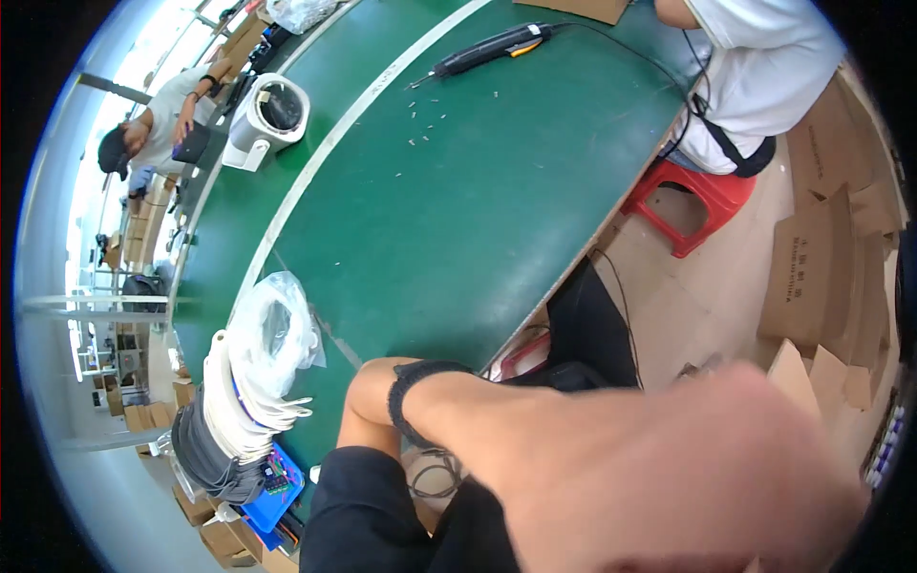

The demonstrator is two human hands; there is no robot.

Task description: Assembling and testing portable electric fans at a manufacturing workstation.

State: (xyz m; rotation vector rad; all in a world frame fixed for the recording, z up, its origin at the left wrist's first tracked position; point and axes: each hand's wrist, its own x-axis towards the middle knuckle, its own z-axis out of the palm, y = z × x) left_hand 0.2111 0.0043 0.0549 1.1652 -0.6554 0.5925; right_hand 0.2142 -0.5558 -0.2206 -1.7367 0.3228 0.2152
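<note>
A bare arm with a dark band (411,399) round it crosses the lower part of the view, close to the camera. It bends at the table's near edge, beside black cloth (358,506), and stretches to the right. At its end my left hand (697,468) looms large and blurred over the floor, away from the tabletop. Its fingers are smeared or turned away, so what they hold, if anything, does not show. My right hand is out of view. On the green table (430,229) lies a black electric screwdriver (492,50), with several tiny pale pieces (414,141) scattered near it.
Left of the arm are a clear plastic bag (275,329), white cable coils (234,406), grey cable coils (205,454) and a blue tray (277,492). A white housing (253,134) stands at far left. Co-workers are at both sides, with a red stool (693,205) and cardboard boxes (812,272) at right.
</note>
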